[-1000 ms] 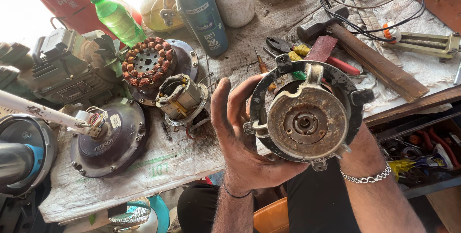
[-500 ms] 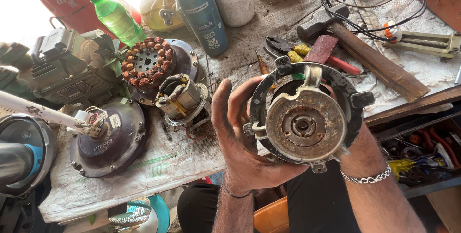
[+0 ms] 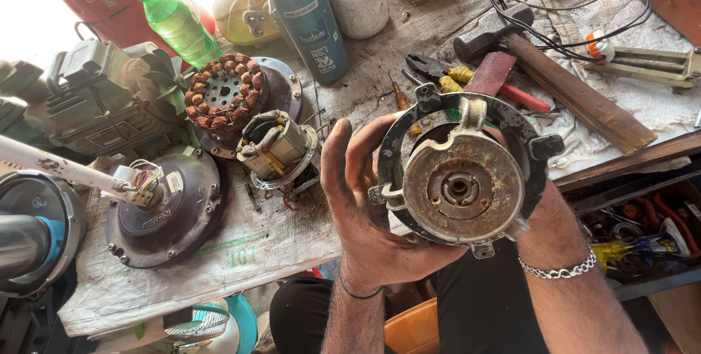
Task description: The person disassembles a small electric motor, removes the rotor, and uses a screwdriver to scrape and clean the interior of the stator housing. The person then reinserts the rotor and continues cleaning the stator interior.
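A round motor housing, rusty across its face with a bearing seat at the centre and a dark outer ring with lugs, is held up above the front edge of the bench. The left hand is closed on its left side, palm cupped under the rim and fingers curled behind. The right hand is mostly hidden behind the housing; it supports the right side, a chain bracelet on the wrist. Behind the housing lie pliers and a hammer. To the left sit a small wound motor core, a copper-wound stator and a dark domed fan cover. A green bottle stands further back.
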